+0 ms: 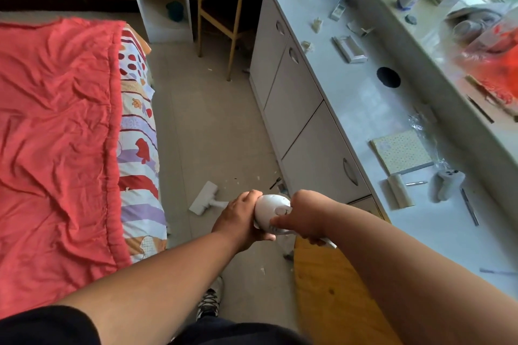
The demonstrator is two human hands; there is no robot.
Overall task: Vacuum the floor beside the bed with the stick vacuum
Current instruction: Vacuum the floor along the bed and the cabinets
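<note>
I hold a white stick vacuum (271, 211) in front of me with both hands. My left hand (241, 218) cups the left side of its rounded body. My right hand (304, 217) grips the handle on the right, thumb on the body. The white floor head (204, 198) rests on the grey floor (207, 126) close to the bed (56, 134), which has a red cover and a patterned sheet. The tube between body and head is mostly hidden behind my left hand. Small scraps of litter (259, 178) lie on the floor near the head.
A long grey cabinet (297, 109) with a cluttered top runs along the right. A wooden chair (224, 8) stands under a desk at the far end. A yellow wooden seat (330, 288) is near my right arm. My shoe (208, 301) is below.
</note>
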